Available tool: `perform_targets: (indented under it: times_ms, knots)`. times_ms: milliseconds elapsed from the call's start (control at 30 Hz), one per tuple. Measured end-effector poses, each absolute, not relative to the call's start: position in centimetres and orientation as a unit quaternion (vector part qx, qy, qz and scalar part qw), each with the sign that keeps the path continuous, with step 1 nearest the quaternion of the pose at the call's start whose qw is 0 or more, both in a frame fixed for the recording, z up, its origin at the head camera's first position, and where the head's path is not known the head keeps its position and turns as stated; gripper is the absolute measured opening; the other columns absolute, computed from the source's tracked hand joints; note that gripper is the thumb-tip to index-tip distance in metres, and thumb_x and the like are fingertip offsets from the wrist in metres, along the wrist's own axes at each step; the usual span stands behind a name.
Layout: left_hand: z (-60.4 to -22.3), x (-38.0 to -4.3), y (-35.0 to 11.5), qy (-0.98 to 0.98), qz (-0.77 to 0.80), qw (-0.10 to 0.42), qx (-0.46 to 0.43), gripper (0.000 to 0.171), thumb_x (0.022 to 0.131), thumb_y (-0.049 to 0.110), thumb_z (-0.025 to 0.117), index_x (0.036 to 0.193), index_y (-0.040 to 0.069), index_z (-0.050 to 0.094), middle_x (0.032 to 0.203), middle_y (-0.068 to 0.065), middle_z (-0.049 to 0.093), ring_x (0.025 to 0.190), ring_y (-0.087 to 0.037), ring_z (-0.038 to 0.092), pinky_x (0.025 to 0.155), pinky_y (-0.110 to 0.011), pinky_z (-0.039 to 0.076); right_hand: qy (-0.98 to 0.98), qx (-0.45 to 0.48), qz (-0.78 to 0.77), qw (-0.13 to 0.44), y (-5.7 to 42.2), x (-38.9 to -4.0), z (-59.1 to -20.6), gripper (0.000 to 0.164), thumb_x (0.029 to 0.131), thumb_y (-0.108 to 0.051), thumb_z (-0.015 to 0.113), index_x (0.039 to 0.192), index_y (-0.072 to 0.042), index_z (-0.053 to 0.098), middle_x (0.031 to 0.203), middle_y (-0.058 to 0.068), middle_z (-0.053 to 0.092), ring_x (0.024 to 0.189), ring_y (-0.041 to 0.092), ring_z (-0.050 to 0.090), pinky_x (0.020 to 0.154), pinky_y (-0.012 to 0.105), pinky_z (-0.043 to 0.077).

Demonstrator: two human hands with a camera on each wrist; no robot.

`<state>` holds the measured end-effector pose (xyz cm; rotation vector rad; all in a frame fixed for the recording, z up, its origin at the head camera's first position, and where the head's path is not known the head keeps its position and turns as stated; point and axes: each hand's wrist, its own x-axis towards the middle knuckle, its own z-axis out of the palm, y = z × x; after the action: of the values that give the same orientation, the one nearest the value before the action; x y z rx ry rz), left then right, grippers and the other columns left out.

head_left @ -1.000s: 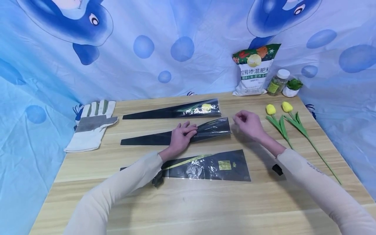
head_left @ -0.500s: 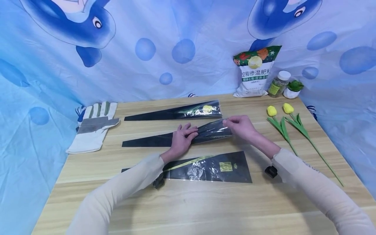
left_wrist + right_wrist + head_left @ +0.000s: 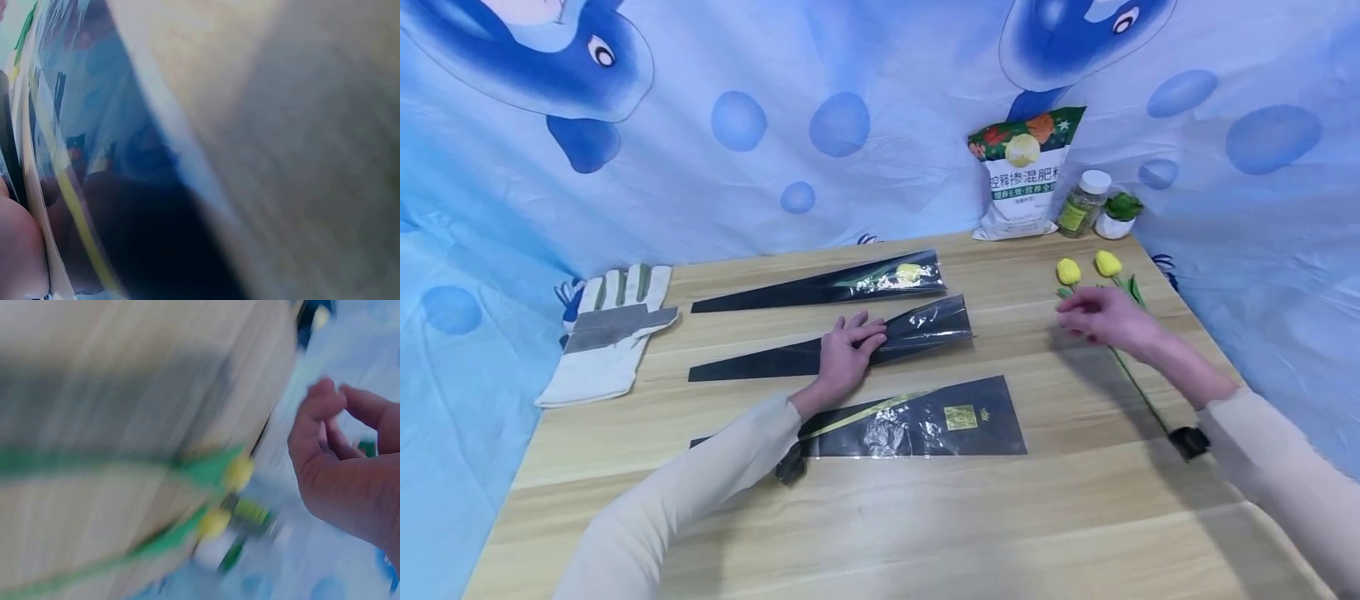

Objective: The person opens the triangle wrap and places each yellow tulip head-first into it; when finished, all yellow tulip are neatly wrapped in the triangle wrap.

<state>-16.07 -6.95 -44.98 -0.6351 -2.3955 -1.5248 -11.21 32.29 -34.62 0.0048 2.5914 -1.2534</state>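
Note:
My left hand (image 3: 844,354) rests with its fingers spread on the middle black flower sleeve (image 3: 925,323), whose wide end is clear film. Beyond it lies a sleeve (image 3: 760,298) with a yellow tulip (image 3: 908,273) inside. Nearer to me is a flat sleeve (image 3: 917,429) with a gold stripe and label, partly under my left forearm; it fills much of the left wrist view. My right hand (image 3: 1111,318), fingers loosely curled around nothing, hovers over the stems of two yellow tulips (image 3: 1068,271), hiding part of their leaves. The right wrist view shows both blooms (image 3: 214,523) blurred.
A pair of work gloves (image 3: 610,325) lies at the left of the wooden table (image 3: 880,525). At the back right stand a fertilizer bag (image 3: 1022,179), a jar (image 3: 1081,208) with a white lid and a small potted plant (image 3: 1116,218). A blue curtain (image 3: 910,192) hangs behind.
My right hand pinched the open end of the middle sleeve half a second ago, then let go and moved right over the tulips. My left hand has stayed on the sleeve.

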Motion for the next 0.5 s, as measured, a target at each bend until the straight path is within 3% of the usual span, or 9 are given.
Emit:
perform_targets:
  times_ms: [233,500]
  knots:
    - [-45.0,-16.2,-7.1,-0.816,-0.522,0.126,-0.214,0.013,0.085,-0.001,0.077,0.098,-0.003,0.077,0.107,-0.018,0.072,0.122,-0.043,0.057,0.116,-0.059,0.023,0.888,0.048,-0.419,0.185,39.7,-8.7,-36.2,0.035,0.101,-0.010,0.060,0.122,0.017,0.052,0.088,0.009,0.070,0.076,0.017,0.067,0.061,0.036,0.057]
    - [-45.2,-16.2,-7.0,-0.818,-0.518,0.125,-0.218,0.014,0.085,0.001,0.077,0.099,-0.002,0.077,0.107,-0.017,0.072,0.123,-0.041,0.057,0.115,-0.059,0.023,0.872,0.088,-0.436,0.204,41.3,-8.1,-38.0,0.043,0.097,-0.010,0.066,0.126,0.016,0.049,0.086,0.007,0.071,0.074,0.019,0.069,0.059,0.038,0.059]
